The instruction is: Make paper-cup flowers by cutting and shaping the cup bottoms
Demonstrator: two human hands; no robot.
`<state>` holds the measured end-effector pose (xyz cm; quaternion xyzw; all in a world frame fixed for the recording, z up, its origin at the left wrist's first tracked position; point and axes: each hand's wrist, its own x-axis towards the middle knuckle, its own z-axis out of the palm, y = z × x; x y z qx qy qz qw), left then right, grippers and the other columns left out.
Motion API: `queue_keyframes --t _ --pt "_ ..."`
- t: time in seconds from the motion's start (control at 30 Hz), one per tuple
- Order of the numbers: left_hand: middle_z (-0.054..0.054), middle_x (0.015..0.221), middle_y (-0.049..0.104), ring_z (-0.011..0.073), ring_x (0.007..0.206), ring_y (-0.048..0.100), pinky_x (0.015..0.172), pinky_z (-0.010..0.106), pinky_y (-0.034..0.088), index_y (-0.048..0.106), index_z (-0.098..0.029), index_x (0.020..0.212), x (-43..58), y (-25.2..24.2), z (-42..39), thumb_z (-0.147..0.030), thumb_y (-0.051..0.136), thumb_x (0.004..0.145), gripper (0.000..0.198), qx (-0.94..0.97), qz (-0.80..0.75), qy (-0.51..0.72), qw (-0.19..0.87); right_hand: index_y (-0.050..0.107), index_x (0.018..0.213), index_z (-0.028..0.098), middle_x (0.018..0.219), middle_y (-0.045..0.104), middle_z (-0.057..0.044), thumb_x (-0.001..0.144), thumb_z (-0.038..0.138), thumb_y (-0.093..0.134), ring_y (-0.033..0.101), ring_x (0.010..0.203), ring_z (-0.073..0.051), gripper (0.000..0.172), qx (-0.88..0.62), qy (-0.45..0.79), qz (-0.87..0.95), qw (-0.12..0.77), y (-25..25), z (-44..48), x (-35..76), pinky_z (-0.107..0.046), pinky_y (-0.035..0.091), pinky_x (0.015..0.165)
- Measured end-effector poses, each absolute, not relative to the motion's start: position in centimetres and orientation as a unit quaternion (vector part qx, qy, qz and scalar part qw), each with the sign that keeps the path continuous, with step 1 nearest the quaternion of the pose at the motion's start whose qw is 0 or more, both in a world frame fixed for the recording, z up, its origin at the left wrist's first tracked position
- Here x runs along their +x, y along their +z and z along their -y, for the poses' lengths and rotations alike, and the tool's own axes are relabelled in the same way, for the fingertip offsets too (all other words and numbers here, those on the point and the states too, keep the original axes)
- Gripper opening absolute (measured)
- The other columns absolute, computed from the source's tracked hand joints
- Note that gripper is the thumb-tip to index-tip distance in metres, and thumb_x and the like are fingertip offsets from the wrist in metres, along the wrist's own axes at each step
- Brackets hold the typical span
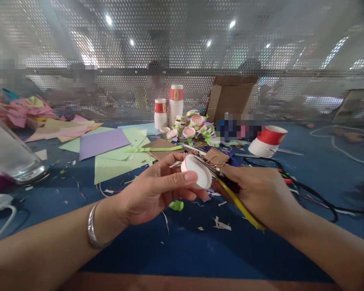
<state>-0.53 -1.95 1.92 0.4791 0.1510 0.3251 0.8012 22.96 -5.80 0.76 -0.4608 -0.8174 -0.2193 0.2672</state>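
Note:
My left hand (157, 190) is closed around a small white paper cup piece with a red rim (197, 171), thumb across its side. My right hand (255, 194) grips yellow-handled scissors (230, 194), whose blades reach the cup's rim. Both hands hover above a blue table (182, 250) strewn with paper scraps. A silver bangle (92, 226) sits on my left wrist.
Sheets of green, purple and pink paper (109, 147) lie to the left. Stacks of red-and-white cups (176, 105) and a pile of finished cup pieces (194, 129) stand behind. A tipped cup stack (267, 141), a cardboard box (230, 97), a glass jar (9, 153) and black cables (315, 194) surround them.

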Motion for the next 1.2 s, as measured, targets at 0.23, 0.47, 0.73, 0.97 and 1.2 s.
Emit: queue_keyframes --t 0.23,0.47,0.73,0.97,1.2 --pt "0.005 0.092 0.077 0.0157 0.081 0.079 0.066 0.014 0.060 0.065 -0.015 0.103 -0.88 1.61 1.50 -0.024 0.078 0.087 0.023 0.474 -0.138 0.313 0.812 0.053 0.063 0.021 0.046 0.050 0.003 0.100 0.042 0.051 0.043 0.038 -0.011 0.042 -0.457 -0.207 0.825 0.261 1.14 5.84 22.55 -0.025 0.028 0.044" --pt "0.012 0.107 0.076 0.0214 0.093 0.078 0.077 0.023 0.063 0.061 -0.014 0.109 -0.71 1.54 1.67 -0.027 0.080 0.085 0.033 0.496 -0.147 0.295 0.803 0.056 0.068 0.021 0.050 0.054 0.002 0.098 0.035 0.053 0.047 0.041 -0.012 0.033 -0.452 -0.184 0.835 0.255 1.22 6.11 22.77 -0.026 0.027 0.047" --pt "0.013 0.110 0.075 0.0236 0.098 0.078 0.082 0.025 0.063 0.061 -0.013 0.111 -0.95 1.59 1.65 -0.030 0.077 0.087 0.033 0.494 -0.113 0.287 0.813 0.053 0.066 0.021 0.048 0.052 0.002 0.101 0.034 0.047 0.044 0.042 -0.011 0.038 -0.448 -0.203 0.834 0.250 1.49 6.37 22.76 -0.027 0.026 0.048" --pt "0.015 0.111 0.077 0.0251 0.099 0.078 0.083 0.027 0.064 0.062 -0.014 0.119 -1.18 1.41 1.41 -0.034 0.075 0.089 0.038 0.494 -0.093 0.255 0.826 0.054 0.068 0.021 0.051 0.055 0.002 0.099 0.030 0.052 0.046 0.043 -0.012 0.032 -0.429 -0.185 0.846 0.259 1.46 6.57 22.39 -0.028 0.027 0.049" --pt "0.017 0.107 0.078 0.0243 0.096 0.078 0.085 0.026 0.063 0.067 -0.010 0.112 -0.95 1.42 1.36 -0.034 0.071 0.092 0.031 0.473 -0.094 0.252 0.839 0.057 0.068 0.020 0.049 0.052 0.002 0.101 0.028 0.045 0.045 0.044 -0.013 0.036 -0.431 -0.204 0.842 0.255 1.22 6.35 22.77 -0.029 0.025 0.050"
